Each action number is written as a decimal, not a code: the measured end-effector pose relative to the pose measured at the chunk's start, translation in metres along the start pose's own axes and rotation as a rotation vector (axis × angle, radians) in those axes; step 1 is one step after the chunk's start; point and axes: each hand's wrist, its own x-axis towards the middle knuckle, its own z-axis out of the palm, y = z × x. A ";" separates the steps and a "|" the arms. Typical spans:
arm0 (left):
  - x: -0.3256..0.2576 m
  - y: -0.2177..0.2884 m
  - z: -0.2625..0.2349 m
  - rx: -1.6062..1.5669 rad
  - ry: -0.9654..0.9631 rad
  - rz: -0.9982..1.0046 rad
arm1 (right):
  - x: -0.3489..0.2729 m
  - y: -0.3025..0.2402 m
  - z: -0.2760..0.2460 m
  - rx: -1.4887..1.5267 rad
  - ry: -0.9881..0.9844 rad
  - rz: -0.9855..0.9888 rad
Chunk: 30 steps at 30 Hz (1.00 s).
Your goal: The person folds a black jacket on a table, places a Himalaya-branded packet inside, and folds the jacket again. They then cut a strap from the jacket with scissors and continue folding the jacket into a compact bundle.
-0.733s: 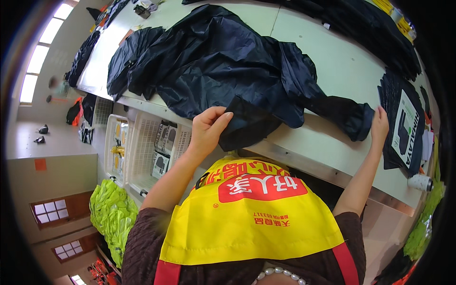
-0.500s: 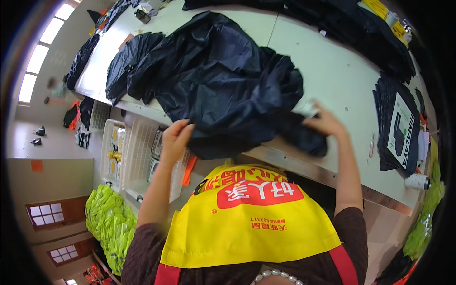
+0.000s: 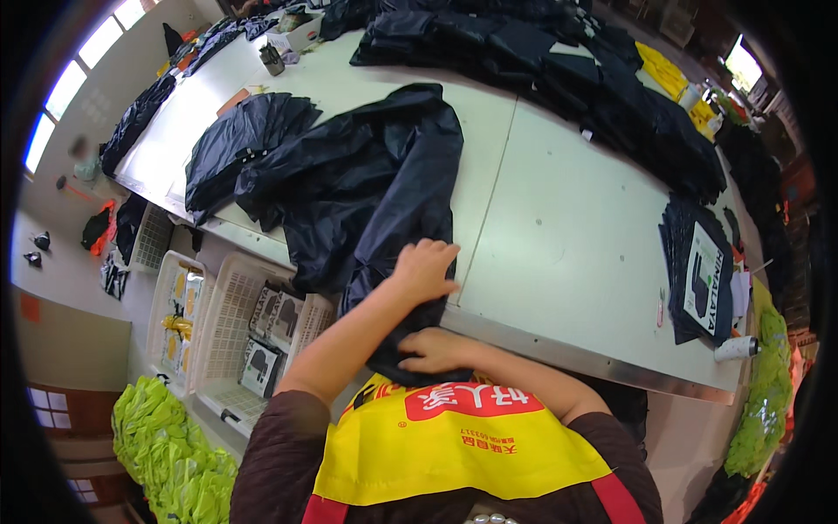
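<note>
A black garment of thin, shiny fabric lies crumpled on the white table, its near end hanging over the edge against my yellow apron. My left hand rests flat on its right side, fingers stretched out and thumb apart. Lower down, beyond the table edge, my right hand lies on the hanging part with thumb and fingers spread. Beside the garment on the left sits a stack of black folded pieces, which it partly overlaps.
The metal-edged table bears a long heap of black garments at the back. At right are black printed packages, a thread cone and small snips. White plastic baskets and lime-green bundles stand left.
The garment, spread wide and lifted before, now lies narrower on the table. My left hand has moved right onto it; my right hand has come inward and down from the right.
</note>
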 end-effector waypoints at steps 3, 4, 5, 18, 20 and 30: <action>-0.011 -0.042 0.031 0.118 0.033 -0.139 | 0.023 -0.034 -0.009 0.041 -0.062 -0.078; -0.016 -0.060 0.035 0.001 0.019 -0.152 | 0.020 -0.040 -0.017 0.044 -0.001 -0.139; -0.027 -0.084 0.040 -0.064 0.018 -0.087 | 0.022 -0.038 -0.025 0.059 0.051 -0.200; -0.231 -0.099 -0.226 -0.474 0.492 0.030 | 0.060 0.032 -0.222 -0.932 0.792 0.239; -0.259 -0.066 -0.309 -0.050 0.176 -0.580 | 0.122 -0.001 -0.192 -1.067 0.310 0.092; -0.358 -0.204 -0.389 0.095 0.769 -0.823 | 0.000 -0.058 -0.133 -0.103 -0.044 -0.368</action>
